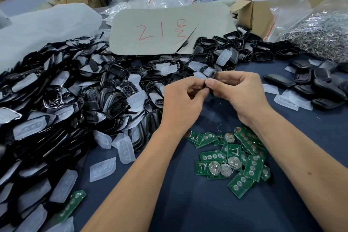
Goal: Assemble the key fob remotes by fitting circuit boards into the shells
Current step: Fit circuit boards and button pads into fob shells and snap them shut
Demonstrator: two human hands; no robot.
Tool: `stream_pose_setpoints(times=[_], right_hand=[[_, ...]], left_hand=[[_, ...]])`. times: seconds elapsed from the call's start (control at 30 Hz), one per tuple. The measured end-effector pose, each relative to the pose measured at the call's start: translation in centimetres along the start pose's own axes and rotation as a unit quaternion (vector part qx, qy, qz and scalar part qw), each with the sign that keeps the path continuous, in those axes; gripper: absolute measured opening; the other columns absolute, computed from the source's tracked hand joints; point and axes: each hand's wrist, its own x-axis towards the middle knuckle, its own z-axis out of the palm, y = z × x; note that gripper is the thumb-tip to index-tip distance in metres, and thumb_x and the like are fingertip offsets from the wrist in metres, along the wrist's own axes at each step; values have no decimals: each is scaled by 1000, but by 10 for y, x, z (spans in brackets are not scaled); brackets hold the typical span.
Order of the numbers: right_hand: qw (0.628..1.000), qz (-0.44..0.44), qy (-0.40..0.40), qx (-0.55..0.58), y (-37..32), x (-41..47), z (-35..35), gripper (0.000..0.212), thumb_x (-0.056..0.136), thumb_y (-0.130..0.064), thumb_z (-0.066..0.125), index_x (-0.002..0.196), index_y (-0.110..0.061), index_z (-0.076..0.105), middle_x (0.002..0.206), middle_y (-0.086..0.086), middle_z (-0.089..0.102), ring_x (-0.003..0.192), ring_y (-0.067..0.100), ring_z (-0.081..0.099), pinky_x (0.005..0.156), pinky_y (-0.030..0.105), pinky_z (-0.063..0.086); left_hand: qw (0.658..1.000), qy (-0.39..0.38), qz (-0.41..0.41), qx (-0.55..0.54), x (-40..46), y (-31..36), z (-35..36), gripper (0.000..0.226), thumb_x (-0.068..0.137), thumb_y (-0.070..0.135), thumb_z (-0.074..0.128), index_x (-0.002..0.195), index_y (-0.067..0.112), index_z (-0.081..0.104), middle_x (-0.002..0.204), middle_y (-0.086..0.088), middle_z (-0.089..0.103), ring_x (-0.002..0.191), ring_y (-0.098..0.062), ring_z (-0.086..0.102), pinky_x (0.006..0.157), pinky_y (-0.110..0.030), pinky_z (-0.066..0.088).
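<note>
Black shell [212,79] pinched between your left hand [183,100] and right hand [239,92], above worktop [188,203]. Board inside? Cannot tell. Green circuit boards [233,158] loose below wrists, shell pile [66,90] left, unfilled. Closed fobs [316,84] right. Most work remains.
</note>
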Motion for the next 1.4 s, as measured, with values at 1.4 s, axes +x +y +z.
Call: stream_pose_setpoints(times=[1.4], right_hand=[[979, -79, -153, -113, -1, 3, -25, 18, 85, 2, 80, 99, -10, 78, 78, 19, 74, 64, 24, 62, 65, 36, 52]], left_hand=[[997, -32, -49, 44, 4, -4, -7, 15, 79, 6, 87, 89, 14, 80, 83, 2, 75, 77, -12, 70, 75, -28, 58]])
